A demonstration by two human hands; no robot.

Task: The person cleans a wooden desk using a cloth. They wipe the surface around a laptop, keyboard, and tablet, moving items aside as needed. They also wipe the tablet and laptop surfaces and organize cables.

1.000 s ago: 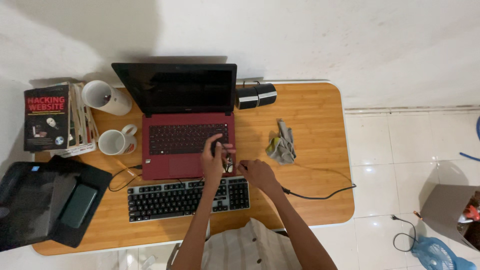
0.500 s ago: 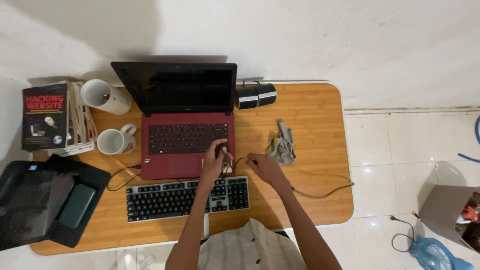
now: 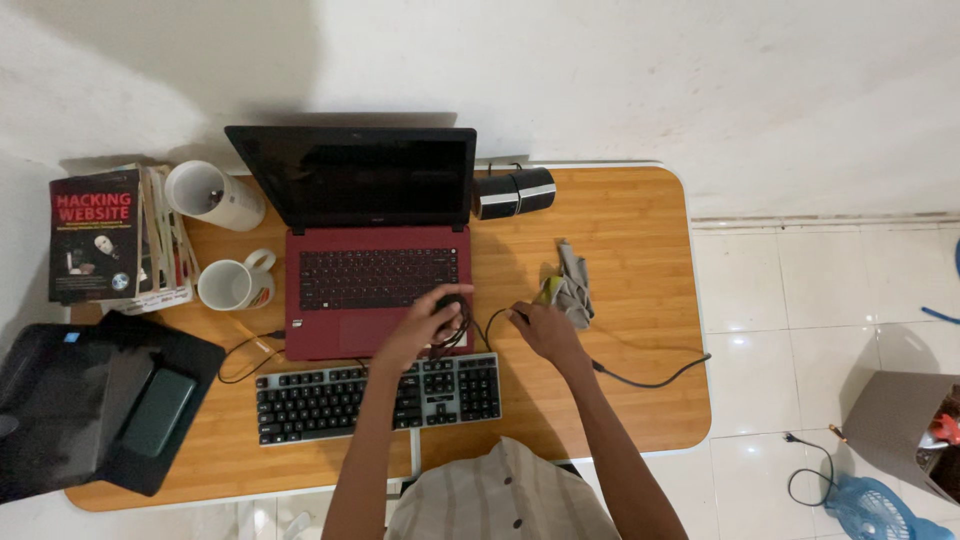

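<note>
Both forearms reach forward from the bottom edge over the wooden table [image 3: 620, 220]. The left hand [image 3: 425, 322] lies over the lower right corner of the red laptop [image 3: 372, 290], fingers curled around a small dark object, apparently a mouse [image 3: 447, 302], with loops of black cable [image 3: 640, 378] bunched beside it. The right hand [image 3: 540, 328] sits just right of the laptop, fingers pinched on the same cable, which runs off toward the table's right edge. The two hands are near each other but apart.

A black keyboard [image 3: 340, 395] lies under the forearms, in front of the laptop. A grey and yellow cloth [image 3: 572, 288] lies just beyond the right hand.

Containers: a white mug [image 3: 232, 284] stands left of the laptop, its contents not discernible; a white cup [image 3: 212, 194] lies tilted behind it, showing something dark inside. A stack of books [image 3: 105, 240] sits at the far left, a black tray [image 3: 60, 400] holding a dark phone [image 3: 155, 412] at the near left corner. Two small black speakers [image 3: 512, 191] stand behind the laptop.
</note>
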